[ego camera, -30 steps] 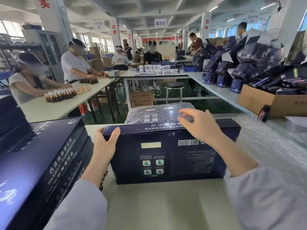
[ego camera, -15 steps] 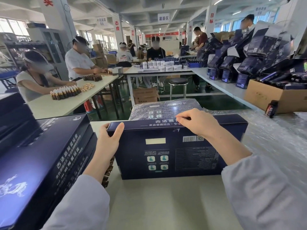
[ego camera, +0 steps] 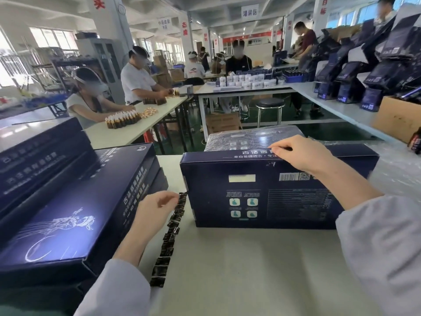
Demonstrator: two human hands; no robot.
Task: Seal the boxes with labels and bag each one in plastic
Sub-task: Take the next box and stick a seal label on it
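Navy cardboard fills the middle of the view: the box (ego camera: 262, 195) stands on its long edge on the pale table (ego camera: 250, 270), printed back face toward the camera, barcode near its upper right. The right hand (ego camera: 298, 153) grips the top edge as it did half a second ago, fingers curled over the far side and thumb on the near side.

The left hand (ego camera: 155, 208) is what has changed. Earlier it lay flat against the box's left end; now it has come off the box and dropped toward the table, where its curled fingers pinch the upper end of a strip of dark labels (ego camera: 169, 238). The strip trails back along the table toward the person, just beside the box's lower left corner. The hands are now well apart.

Behind the box lies a plastic-wrapped box (ego camera: 250, 137), flat. A stack of matching navy boxes (ego camera: 68, 213) sits at the left, close to the left forearm. Clear plastic sheeting (ego camera: 398, 160) covers the table at the right.
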